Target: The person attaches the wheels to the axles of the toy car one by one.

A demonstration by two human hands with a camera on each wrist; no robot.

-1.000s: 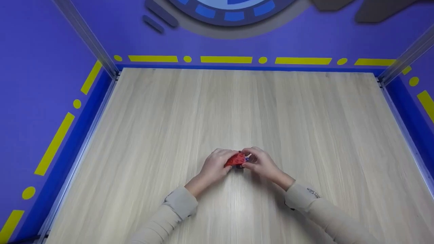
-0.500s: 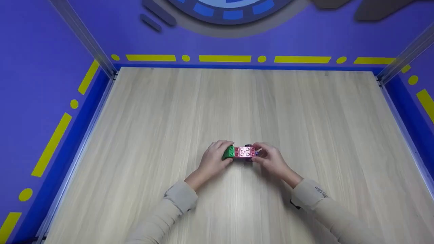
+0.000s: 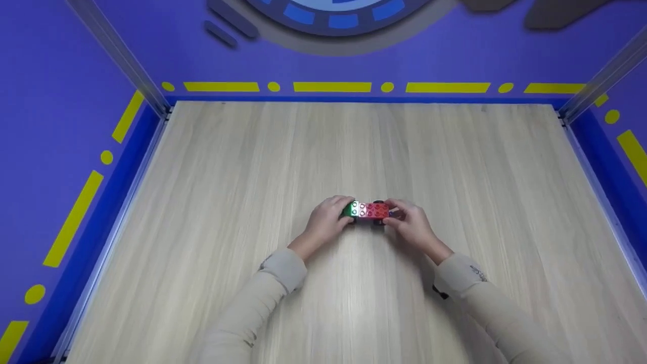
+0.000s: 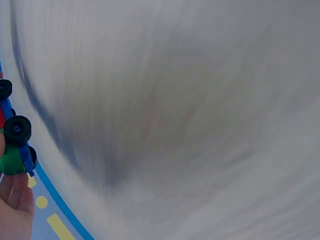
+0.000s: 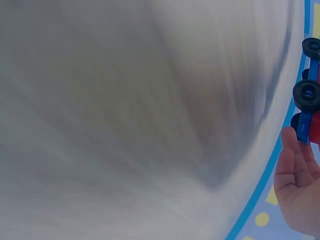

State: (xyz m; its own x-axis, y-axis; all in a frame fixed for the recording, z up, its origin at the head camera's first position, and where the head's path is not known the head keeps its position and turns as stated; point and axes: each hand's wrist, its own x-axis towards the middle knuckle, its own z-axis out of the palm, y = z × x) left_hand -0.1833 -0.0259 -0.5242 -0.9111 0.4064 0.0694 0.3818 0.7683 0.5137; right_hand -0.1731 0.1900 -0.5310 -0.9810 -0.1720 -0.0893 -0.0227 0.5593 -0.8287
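Observation:
Between the two hands in the head view is a small toy car (image 3: pixel 373 210) made of studded building bricks. Its red brick (image 3: pixel 378 210) lies toward the right and a green brick (image 4: pixel 12 163) forms the left end. Both wrist views show a blue wheeled base (image 5: pixel 304 124) with black wheels (image 4: pixel 17 130) under the bricks. My left hand (image 3: pixel 326 221) grips the green end, thumb on the near side and fingers on the far side. At the red end, my right hand (image 3: pixel 414 228) pinches the car between thumb and fingers.
The car and hands are over a wood-grain table (image 3: pixel 283 151). Blue panels (image 3: pixel 354 65) with yellow dashes rise at the back and sides. A metal rail (image 3: pixel 121 222) runs along the left edge.
The car, tilted and largely covered by the left hand at first, now shows its studs level. Both hands have carried it rightward and farther from the body.

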